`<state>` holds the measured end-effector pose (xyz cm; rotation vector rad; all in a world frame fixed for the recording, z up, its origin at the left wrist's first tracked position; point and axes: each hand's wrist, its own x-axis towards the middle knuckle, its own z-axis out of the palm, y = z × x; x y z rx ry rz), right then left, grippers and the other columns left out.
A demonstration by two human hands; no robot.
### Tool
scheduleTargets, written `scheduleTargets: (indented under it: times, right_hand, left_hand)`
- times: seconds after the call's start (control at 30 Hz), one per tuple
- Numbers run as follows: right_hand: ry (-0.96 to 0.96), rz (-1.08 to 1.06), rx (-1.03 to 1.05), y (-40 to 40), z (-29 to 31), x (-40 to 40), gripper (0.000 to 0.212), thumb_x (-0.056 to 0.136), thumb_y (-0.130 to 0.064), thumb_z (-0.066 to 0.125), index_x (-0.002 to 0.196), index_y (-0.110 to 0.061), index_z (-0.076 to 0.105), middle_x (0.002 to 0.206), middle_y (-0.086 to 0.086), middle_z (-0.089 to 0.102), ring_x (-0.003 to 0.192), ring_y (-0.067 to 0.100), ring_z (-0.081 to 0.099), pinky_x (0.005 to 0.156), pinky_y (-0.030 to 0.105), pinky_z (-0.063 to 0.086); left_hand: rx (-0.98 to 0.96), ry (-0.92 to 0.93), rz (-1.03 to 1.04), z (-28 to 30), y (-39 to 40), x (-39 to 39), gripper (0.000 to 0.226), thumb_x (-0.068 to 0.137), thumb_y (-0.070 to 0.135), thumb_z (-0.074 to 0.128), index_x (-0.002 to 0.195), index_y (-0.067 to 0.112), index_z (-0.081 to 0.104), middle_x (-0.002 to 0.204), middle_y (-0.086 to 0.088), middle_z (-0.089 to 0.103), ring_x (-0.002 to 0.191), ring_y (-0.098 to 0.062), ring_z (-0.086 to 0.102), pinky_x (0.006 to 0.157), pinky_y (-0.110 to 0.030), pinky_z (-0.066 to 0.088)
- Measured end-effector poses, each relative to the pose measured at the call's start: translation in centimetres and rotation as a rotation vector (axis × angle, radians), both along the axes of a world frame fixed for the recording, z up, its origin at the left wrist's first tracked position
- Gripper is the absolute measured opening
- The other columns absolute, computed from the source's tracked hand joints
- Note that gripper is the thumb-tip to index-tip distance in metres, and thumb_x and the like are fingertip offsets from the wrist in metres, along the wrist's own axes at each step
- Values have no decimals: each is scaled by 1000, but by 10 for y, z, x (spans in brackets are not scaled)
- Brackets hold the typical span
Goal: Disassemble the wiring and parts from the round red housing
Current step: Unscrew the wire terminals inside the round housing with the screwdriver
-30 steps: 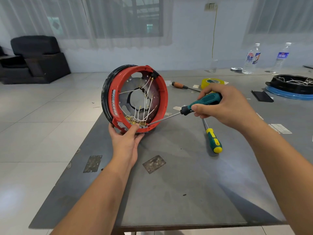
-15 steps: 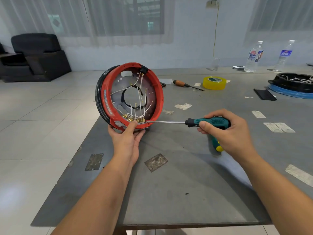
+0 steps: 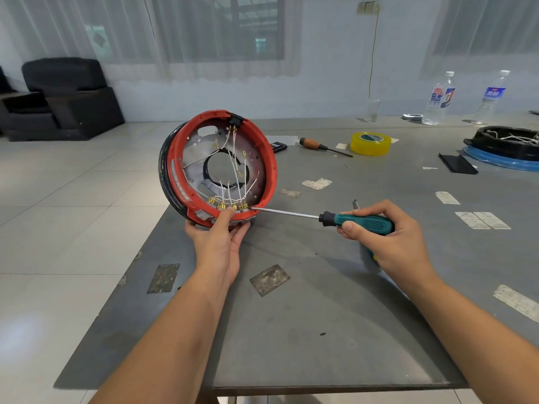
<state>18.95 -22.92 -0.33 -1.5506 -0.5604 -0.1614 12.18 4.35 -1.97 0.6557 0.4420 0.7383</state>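
The red housing (image 3: 217,167) stands tipped on edge at the table's (image 3: 306,330) ten o'clock corner, its open face toward the person. The left hand (image 3: 220,243) cups its lower rim from below, thumb hooked over the lip beside the brass terminals (image 3: 229,205). The right hand (image 3: 390,240) grips the green screwdriver (image 3: 344,221), its tip at the terminal row around five o'clock inside the ring. The step in hand looks like loosening terminal screws; next, the tip likely needs seating squarely before turning. The table edge runs close at nine o'clock; open room lies toward three.
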Motion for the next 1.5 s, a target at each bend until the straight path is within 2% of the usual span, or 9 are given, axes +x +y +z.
scheduleTargets:
  times: [0.2, 0.4, 0.5, 0.6, 0.73, 1.07, 1.2, 1.33, 1.5]
  right_hand:
    - [9, 38, -40, 0, -8, 4, 45, 60, -57, 91, 85, -27, 68, 103, 0, 79, 95, 33, 75, 90, 60, 58]
    - [-38, 33, -131, -2, -11, 4, 51, 65, -67, 87, 91, -28, 67, 102, -1, 78, 93, 30, 76, 84, 59, 60]
    - [-45, 46, -131, 0, -13, 1, 47, 69, -64, 87, 92, -29, 66, 95, 0, 79, 88, 28, 77, 85, 58, 60]
    - [-24, 80, -90, 2, -12, -3, 41, 73, -57, 87, 91, -27, 64, 92, 2, 79, 82, 27, 79, 80, 48, 64]
    - [49, 105, -27, 5, -7, -9, 44, 70, -58, 87, 90, -26, 65, 96, 5, 79, 79, 31, 78, 72, 35, 64]
    - [193, 113, 82, 11, -3, -11, 32, 77, -37, 86, 85, -17, 63, 92, 15, 78, 77, 40, 76, 65, 32, 63]
    - [140, 78, 46, 8, 1, -12, 27, 75, -37, 83, 88, -20, 66, 89, 13, 78, 77, 34, 78, 68, 27, 62]
    - [57, 76, 9, 3, 2, -12, 25, 77, -35, 84, 90, -21, 68, 94, 10, 78, 79, 30, 78, 75, 31, 63]
    - [-9, 69, -82, 1, 0, -11, 23, 80, -36, 86, 91, -27, 69, 94, 5, 78, 84, 26, 78, 82, 46, 64]
  left_hand:
    - [5, -4, 22, 2, -1, 0, 69, 89, -5, 75, 137, 26, 36, 137, -8, 60, 113, -34, 74, 88, -52, 64]
    - [3, 13, 27, 1, 0, 1, 72, 88, -4, 76, 140, 24, 34, 137, -9, 60, 112, -33, 74, 89, -52, 64]
    - [-6, 11, 35, 0, 1, 1, 72, 88, -3, 77, 140, 21, 32, 137, -10, 60, 113, -34, 74, 90, -53, 64]
    - [-11, 13, 43, 0, 1, 2, 73, 89, -3, 77, 141, 20, 31, 136, -11, 61, 113, -33, 74, 89, -53, 64]
    - [-24, -1, 46, 0, 1, 2, 75, 87, -3, 78, 140, 22, 31, 137, -12, 62, 115, -34, 73, 89, -54, 64]
    - [-14, -12, 33, 0, 1, 2, 70, 87, -3, 78, 134, 23, 32, 136, -9, 61, 114, -32, 74, 90, -54, 63]
    - [-21, -11, 27, 0, 0, 2, 75, 87, -3, 79, 139, 22, 31, 136, -10, 62, 113, -33, 74, 90, -55, 63]
    - [-13, -14, 19, -1, 0, 1, 75, 87, -2, 79, 140, 23, 32, 136, -9, 61, 113, -32, 74, 90, -53, 64]
    - [16, -16, 9, -1, 0, -1, 76, 89, -2, 78, 142, 27, 33, 138, -6, 59, 115, -31, 73, 91, -50, 63]
